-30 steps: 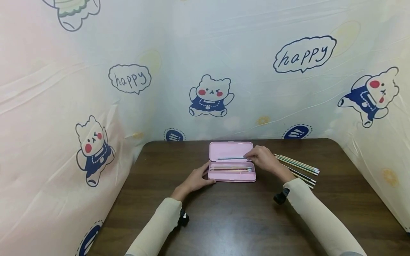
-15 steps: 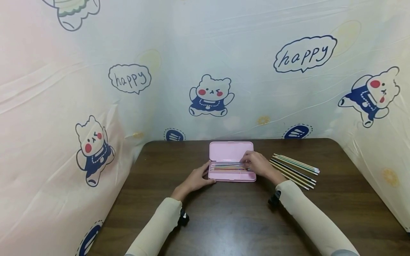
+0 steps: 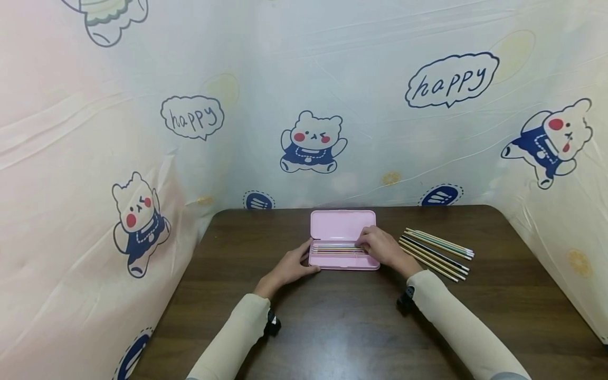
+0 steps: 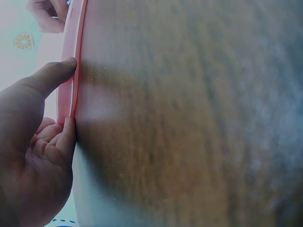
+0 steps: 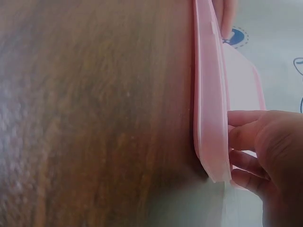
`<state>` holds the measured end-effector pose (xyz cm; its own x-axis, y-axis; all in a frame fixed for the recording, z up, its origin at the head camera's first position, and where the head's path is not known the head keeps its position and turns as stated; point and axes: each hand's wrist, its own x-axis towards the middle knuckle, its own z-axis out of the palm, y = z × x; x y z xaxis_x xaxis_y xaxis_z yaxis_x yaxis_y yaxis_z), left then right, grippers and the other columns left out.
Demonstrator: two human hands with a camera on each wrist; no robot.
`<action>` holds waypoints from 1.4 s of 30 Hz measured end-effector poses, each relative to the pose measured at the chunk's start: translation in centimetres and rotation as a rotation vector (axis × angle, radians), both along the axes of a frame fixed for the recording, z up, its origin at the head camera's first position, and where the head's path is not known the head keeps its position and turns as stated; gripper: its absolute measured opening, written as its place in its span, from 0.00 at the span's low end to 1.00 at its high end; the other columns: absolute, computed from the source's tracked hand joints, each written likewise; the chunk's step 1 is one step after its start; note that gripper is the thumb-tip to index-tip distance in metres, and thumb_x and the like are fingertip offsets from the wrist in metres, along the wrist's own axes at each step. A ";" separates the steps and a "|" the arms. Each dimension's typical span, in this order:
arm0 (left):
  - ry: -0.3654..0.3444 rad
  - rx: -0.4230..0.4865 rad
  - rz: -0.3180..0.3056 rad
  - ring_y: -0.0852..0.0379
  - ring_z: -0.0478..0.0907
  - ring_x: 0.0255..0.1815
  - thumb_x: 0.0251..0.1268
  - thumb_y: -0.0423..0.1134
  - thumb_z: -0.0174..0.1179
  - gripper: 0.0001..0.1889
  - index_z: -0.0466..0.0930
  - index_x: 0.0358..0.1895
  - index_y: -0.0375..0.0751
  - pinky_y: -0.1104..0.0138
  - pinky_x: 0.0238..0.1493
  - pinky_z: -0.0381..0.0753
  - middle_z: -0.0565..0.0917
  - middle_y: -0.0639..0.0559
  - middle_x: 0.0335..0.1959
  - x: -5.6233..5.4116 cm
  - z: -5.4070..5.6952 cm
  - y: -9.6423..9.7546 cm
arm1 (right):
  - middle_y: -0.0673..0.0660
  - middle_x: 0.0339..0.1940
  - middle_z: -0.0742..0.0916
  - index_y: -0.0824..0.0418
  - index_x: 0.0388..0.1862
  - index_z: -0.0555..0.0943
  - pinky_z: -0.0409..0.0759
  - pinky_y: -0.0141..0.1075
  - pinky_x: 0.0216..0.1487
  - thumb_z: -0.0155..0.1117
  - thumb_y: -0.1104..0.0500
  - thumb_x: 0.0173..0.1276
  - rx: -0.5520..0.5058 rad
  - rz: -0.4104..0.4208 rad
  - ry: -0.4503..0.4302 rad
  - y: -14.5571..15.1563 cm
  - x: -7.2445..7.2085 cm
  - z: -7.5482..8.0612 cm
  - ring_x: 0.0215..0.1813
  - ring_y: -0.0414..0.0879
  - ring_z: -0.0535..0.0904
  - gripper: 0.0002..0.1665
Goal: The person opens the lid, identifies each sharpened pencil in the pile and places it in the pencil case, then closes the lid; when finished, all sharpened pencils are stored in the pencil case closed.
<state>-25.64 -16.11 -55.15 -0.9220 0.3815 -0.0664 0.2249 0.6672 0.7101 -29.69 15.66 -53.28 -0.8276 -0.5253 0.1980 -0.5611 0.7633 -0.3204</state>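
A pink pencil case (image 3: pixel 344 262) lies open on the table, its lid (image 3: pixel 334 224) tipped back. Several pencils (image 3: pixel 332 248) lie lengthwise in its tray. My left hand (image 3: pixel 291 266) holds the case by its left end, thumb at the front edge and fingers round the side, as the left wrist view also shows. My right hand (image 3: pixel 383 246) reaches into the right part of the tray and pinches a pencil near its right end. In the right wrist view the fingers (image 5: pixel 246 135) dip behind the case wall, so their tips and the pencil are hidden there.
To the right of the case several loose pencils (image 3: pixel 437 253) lie fanned out on the brown wooden table (image 3: pixel 332 327), close to my right forearm. A printed cloth (image 3: pixel 237 158) hangs behind the table and along its sides.
My right hand has brought a pencil from in front of the lid down and slightly left into the tray, beside the others. My left hand has stayed on the case.
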 end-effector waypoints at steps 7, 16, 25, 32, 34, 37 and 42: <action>0.002 0.003 -0.006 0.46 0.68 0.83 0.70 0.52 0.73 0.52 0.49 0.88 0.47 0.52 0.81 0.69 0.59 0.44 0.87 -0.1 -0.2 -0.1 | 0.52 0.45 0.90 0.56 0.47 0.94 0.85 0.49 0.59 0.69 0.67 0.74 -0.005 -0.015 -0.010 0.0 0.1 0.4 0.52 0.49 0.83 0.12; 0.002 0.025 -0.009 0.45 0.68 0.82 0.70 0.51 0.73 0.52 0.49 0.88 0.48 0.52 0.80 0.70 0.59 0.44 0.87 0.0 -0.3 -0.1 | 0.55 0.46 0.92 0.58 0.46 0.93 0.87 0.52 0.57 0.71 0.67 0.72 -0.099 -0.036 -0.021 1.6 0.2 2.3 0.48 0.49 0.86 0.09; -0.014 -0.001 -0.002 0.47 0.66 0.84 0.70 0.53 0.73 0.52 0.48 0.89 0.50 0.51 0.82 0.68 0.57 0.47 0.88 -0.1 -0.3 -0.2 | 0.55 0.42 0.91 0.60 0.43 0.93 0.88 0.49 0.46 0.71 0.69 0.71 -0.113 -0.072 0.054 5.3 0.8 5.4 0.40 0.48 0.86 0.09; -0.010 -0.009 0.002 0.47 0.65 0.84 0.70 0.53 0.73 0.52 0.48 0.89 0.51 0.51 0.82 0.67 0.57 0.47 0.88 0.0 -0.3 -0.2 | 0.57 0.43 0.92 0.60 0.45 0.92 0.89 0.53 0.49 0.68 0.68 0.73 -0.103 -0.127 0.063 8.9 1.9 7.2 0.45 0.53 0.89 0.09; -0.010 -0.006 0.002 0.47 0.65 0.84 0.70 0.54 0.73 0.52 0.48 0.89 0.51 0.51 0.82 0.67 0.57 0.47 0.88 0.0 -0.3 -0.1 | 0.57 0.43 0.92 0.60 0.45 0.92 0.89 0.54 0.50 0.68 0.68 0.74 -0.100 -0.134 0.071 9.9 2.3 7.5 0.46 0.54 0.89 0.09; -0.011 -0.007 0.005 0.47 0.64 0.85 0.69 0.54 0.72 0.52 0.49 0.89 0.51 0.51 0.82 0.67 0.57 0.48 0.88 0.0 -0.3 -0.1 | 0.56 0.44 0.92 0.59 0.45 0.92 0.88 0.55 0.50 0.67 0.67 0.75 -0.088 -0.157 0.071 11.6 2.7 7.7 0.46 0.54 0.89 0.09; -0.009 -0.005 0.008 0.46 0.64 0.85 0.69 0.54 0.73 0.52 0.49 0.89 0.51 0.51 0.82 0.67 0.57 0.48 0.88 0.0 -0.2 -0.1 | 0.58 0.46 0.92 0.59 0.47 0.92 0.87 0.57 0.48 0.66 0.66 0.76 -0.066 -0.187 0.068 14.0 3.5 7.8 0.46 0.56 0.89 0.09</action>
<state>-25.62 -16.17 -55.36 -0.9243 0.3738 -0.0766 0.2131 0.6721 0.7091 -26.20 29.68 -45.47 -0.8931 -0.3473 0.2860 -0.4334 0.8348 -0.3395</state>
